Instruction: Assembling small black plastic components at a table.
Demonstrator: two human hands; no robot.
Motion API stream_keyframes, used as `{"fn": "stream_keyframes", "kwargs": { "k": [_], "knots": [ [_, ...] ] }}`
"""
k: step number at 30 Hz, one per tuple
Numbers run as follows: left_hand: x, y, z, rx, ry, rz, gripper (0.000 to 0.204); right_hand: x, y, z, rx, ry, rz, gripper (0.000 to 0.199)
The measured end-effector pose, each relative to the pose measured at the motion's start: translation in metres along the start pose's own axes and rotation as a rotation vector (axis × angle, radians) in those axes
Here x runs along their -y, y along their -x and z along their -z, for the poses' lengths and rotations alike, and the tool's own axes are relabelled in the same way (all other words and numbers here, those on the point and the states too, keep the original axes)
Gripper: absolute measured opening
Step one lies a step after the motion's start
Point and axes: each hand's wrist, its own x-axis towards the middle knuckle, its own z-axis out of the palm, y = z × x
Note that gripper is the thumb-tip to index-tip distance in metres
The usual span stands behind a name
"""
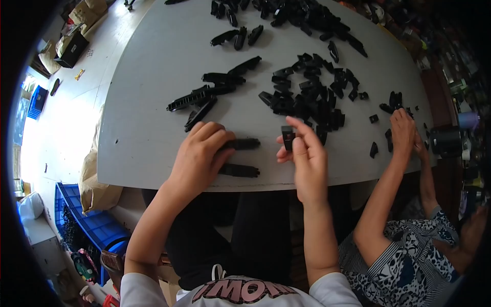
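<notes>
My left hand is closed around the near end of a long black plastic part, close to the table's front edge. Just below it, a second long black part lies flat on the tabletop, near my thumb. My right hand pinches a small black plastic piece between thumb and fingers, held a little above the table. Beyond my left hand lies a loose group of long black parts. A heap of small black pieces is spread just past my right hand.
The grey table has a curved edge. More black parts are piled at its far side. At the right, a co-worker's hands handle black pieces beside a dark cylindrical container. A blue crate and a brown paper bag stand at lower left.
</notes>
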Motion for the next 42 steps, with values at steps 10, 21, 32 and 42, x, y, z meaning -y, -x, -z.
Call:
{"fn": "stream_keyframes", "kwargs": {
  "k": [10, 21, 32, 42],
  "knots": [
    [0.006, 0.003, 0.0, 0.057, 0.33, 0.079, 0.025, -0.002, -0.009, -0.004, 0.362, 0.804, 0.477, 0.031],
    [0.007, 0.008, 0.015, 0.116, 0.32, -0.073, 0.026, 0.003, -0.011, 0.005, 0.064, 1.084, 0.607, 0.032],
    [0.016, -0.001, 0.01, 0.062, 0.158, 0.036, 0.027, 0.006, -0.017, 0.003, 0.071, 0.453, 0.192, 0.04],
    [0.015, -0.002, 0.008, 0.135, 0.499, 0.218, 0.023, -0.004, -0.027, -0.019, 0.429, 0.653, 0.425, 0.046]
  ]
}}
